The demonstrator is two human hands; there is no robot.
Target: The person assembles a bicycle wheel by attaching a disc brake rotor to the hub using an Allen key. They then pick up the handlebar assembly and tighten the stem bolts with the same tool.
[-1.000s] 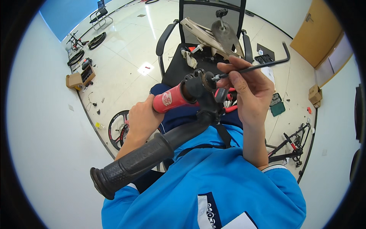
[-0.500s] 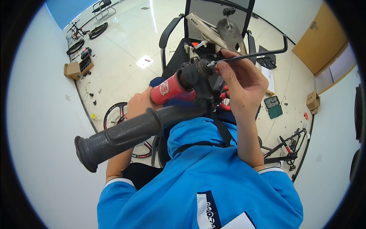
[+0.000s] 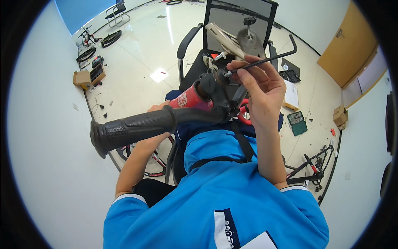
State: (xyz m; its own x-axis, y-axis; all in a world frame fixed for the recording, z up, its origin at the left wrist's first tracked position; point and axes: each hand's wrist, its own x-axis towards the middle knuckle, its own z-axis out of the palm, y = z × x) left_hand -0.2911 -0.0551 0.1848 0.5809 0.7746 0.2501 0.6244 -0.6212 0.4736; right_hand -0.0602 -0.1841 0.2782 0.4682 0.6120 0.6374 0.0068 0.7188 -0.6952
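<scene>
While your right hand point(image 3: 259, 89) pinches the long black hex key point(image 3: 265, 58) between thumb and fingertips, its short end now sits at the bolt on the black stem clamp point(image 3: 215, 85), where half a second ago it hovered just off it. Your left hand point(image 3: 151, 139) wraps under the red frame tube point(image 3: 188, 98), fingers closed around it from below, steadying it. The black handlebar grip point(image 3: 130, 128) has swung lower and leftward across your chest, so the key looks seated for turning.

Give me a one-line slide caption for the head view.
Right hand turns a black hex key in the stem bolt of a handlebar, left hand steadying beneath it.
</scene>
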